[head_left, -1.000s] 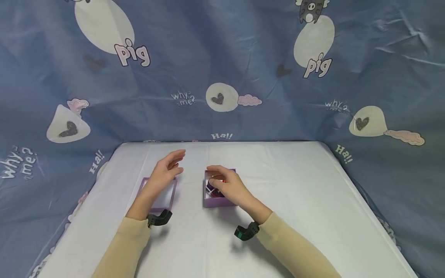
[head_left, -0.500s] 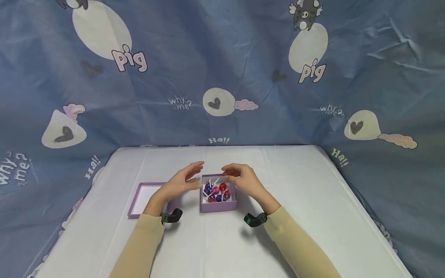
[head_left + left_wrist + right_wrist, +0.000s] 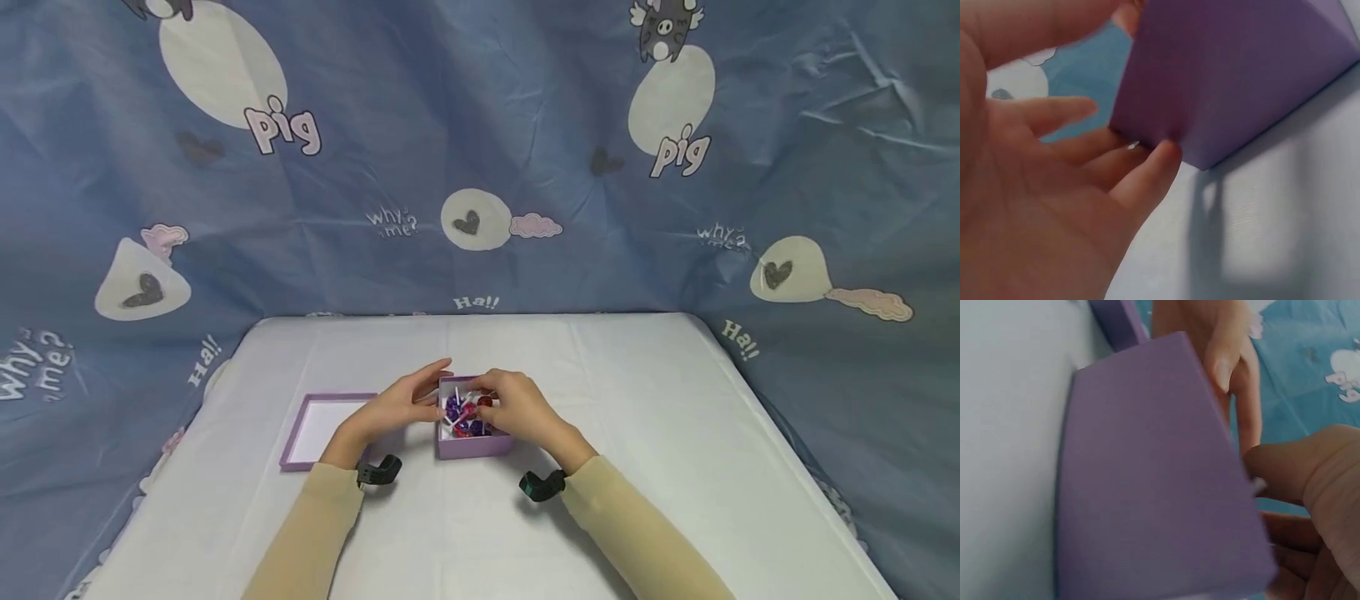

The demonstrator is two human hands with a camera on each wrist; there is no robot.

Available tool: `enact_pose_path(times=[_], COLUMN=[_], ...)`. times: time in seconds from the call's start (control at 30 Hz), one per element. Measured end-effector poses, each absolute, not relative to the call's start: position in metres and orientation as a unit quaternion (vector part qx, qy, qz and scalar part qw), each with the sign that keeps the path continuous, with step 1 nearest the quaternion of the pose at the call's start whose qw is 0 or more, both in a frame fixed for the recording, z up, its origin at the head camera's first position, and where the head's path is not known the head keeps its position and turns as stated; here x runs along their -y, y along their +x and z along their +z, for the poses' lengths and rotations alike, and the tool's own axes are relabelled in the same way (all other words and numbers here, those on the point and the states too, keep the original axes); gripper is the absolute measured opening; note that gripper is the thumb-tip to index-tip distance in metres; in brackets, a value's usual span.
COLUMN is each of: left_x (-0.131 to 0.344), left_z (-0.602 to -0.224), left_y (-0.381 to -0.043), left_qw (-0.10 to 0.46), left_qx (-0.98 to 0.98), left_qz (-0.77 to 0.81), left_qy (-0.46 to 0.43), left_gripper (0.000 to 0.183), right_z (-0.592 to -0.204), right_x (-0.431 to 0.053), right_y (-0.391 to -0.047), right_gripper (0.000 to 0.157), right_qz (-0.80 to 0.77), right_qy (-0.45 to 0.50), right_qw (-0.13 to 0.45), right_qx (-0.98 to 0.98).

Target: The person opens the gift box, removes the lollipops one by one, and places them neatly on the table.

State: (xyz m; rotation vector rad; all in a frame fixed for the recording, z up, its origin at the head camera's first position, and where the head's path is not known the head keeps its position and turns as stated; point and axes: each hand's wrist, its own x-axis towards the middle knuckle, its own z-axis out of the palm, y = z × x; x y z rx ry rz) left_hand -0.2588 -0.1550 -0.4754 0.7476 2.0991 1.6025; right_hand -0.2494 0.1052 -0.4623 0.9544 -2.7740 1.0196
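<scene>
Left wrist: spread fingers [image 3: 1147, 181] touching box [image 3: 1229, 81]

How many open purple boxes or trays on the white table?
2. The rectangular purple box holding red and purple lollipops stands just right of the left hand; the shallow, white-lined purple tray lies left of the box, partly hidden by that hand.

Table [image 3: 637, 392], one, white-covered, far corners rounded. Backdrop [image 3: 337, 271], blue, creased, behind far edge and along both sides. Prints thereon: pale patches [image 3: 221, 62], grey hearts [image 3: 467, 222], pink clouds [image 3: 536, 225], winged pig [image 3: 665, 32] above far right corner, lettering "pig" [image 3: 282, 131], "why me?" [image 3: 392, 221]; "Ha!!" [image 3: 476, 302] above far edge's middle.
</scene>
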Motion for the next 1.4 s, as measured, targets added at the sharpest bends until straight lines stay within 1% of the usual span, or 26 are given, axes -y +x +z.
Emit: enact_pose_path(times=[0.13,0.27,0.37,0.6,0.83,1.03,1.4], left_x=[0.151,0.151,0.150,0.151,0.153,0.155,0.154], left_z=[-0.481,-0.485,-0.488,-0.494,-0.497,-0.500,-0.505], left_y=[-0.260,-0.263,-0.264,-0.263,-0.265,-0.262,-0.261], left_qw=[0.203,0.201,0.203,0.228,0.237,0.240,0.237], left_qx=[-0.746,-0.741,-0.736,-0.705,-0.672,-0.666,-0.665], left_qz=[0.579,0.587,0.599,0.643,0.672,0.678,0.682], left_qy=[0.261,0.255,0.243,0.195,0.199,0.197,0.188], left_gripper=[0.090,0.090,0.086,0.076,0.075,0.076,0.071], right_z=[-0.470,-0.472,-0.473,-0.472,-0.470,-0.470,-0.473], right_x=[-0.100,-0.095,-0.093,-0.084,-0.077,-0.076,-0.078], right_y=[-0.247,-0.245,-0.245,-0.247,-0.247,-0.245,-0.246], right_gripper=[0.029,0.025,0.025,0.028,0.019,0.021,0.022], right_qz=[0.266,0.227,0.215,0.194,0.181,0.164,0.170], right_qy=[0.341,0.352,0.347,0.317,0.293,0.297,0.300], right_qw=[0.046,0.066,0.064,0.037,0.017,0.018,0.031], right_qx=[0.901,0.906,0.911,0.928,0.939,0.941,0.938])
